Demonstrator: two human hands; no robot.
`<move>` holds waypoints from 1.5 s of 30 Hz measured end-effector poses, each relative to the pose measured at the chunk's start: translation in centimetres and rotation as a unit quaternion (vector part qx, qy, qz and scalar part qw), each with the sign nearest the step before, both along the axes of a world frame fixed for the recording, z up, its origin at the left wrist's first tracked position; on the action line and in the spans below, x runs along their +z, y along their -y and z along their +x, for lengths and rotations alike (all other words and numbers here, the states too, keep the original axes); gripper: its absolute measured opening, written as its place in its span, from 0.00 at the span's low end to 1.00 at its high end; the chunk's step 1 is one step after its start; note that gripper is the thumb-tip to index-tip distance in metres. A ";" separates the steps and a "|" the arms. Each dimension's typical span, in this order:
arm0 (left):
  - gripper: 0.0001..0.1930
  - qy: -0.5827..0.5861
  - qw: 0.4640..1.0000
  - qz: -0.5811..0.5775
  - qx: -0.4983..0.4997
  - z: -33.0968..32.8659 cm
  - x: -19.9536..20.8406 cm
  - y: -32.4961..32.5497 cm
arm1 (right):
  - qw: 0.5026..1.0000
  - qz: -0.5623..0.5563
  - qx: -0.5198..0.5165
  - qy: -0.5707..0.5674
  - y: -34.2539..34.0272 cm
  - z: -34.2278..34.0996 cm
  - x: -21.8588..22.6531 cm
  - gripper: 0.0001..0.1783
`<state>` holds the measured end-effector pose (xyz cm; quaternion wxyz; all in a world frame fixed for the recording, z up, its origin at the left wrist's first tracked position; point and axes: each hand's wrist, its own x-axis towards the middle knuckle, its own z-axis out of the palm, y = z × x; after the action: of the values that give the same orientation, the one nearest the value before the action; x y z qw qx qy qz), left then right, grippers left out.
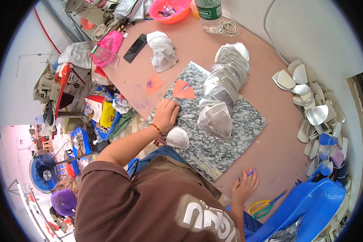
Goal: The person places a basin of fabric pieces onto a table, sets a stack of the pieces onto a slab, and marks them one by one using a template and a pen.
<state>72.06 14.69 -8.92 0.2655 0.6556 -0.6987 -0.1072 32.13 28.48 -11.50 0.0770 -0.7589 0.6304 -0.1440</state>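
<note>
The left hand (165, 114) rests knuckles up, fingers curled under, on the near left corner of the speckled stone slab (246, 121), holding nothing that shows. Just below that hand, on the slab's left edge, lies one silver piece (178, 138). An orange template (183, 90) sits on the slab's upper left part, and a long stack of silver pieces (221, 92) runs down its middle. Below the slab's lower right edge, the right hand (244, 186) lies on the bench (278, 157), pinching a blue pen (251, 172). Scissors (264, 206) lie right of that hand.
</note>
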 end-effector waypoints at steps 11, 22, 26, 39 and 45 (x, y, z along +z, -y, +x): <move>0.12 -0.171 0.982 0.030 -0.074 0.8 -0.1 -0.9 | 0.986 0.014 -0.158 0.045 -2.1 -0.6 -1.1 0.26; 0.18 -0.322 0.920 0.067 -0.214 3.1 -0.4 -0.4 | 0.984 -0.014 -0.169 -0.049 -0.1 1.7 1.4 0.21; 0.18 -0.279 0.927 0.053 -0.246 3.1 -0.4 -0.4 | 0.955 -0.018 -0.297 0.016 2.8 4.5 2.7 0.18; 0.32 -0.293 0.915 0.140 -0.240 -2.0 1.1 2.1 | 0.957 -0.023 -0.156 0.245 13.4 15.4 4.6 0.27; 0.47 -0.328 0.915 0.141 -0.188 -4.0 0.0 2.0 | 0.926 -0.023 -0.107 0.361 10.5 15.8 3.1 0.25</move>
<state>68.02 12.72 -8.93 0.3597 0.4705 -0.6604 -0.4615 47.90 17.96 -8.37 0.2664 -0.5851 0.6339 -0.4298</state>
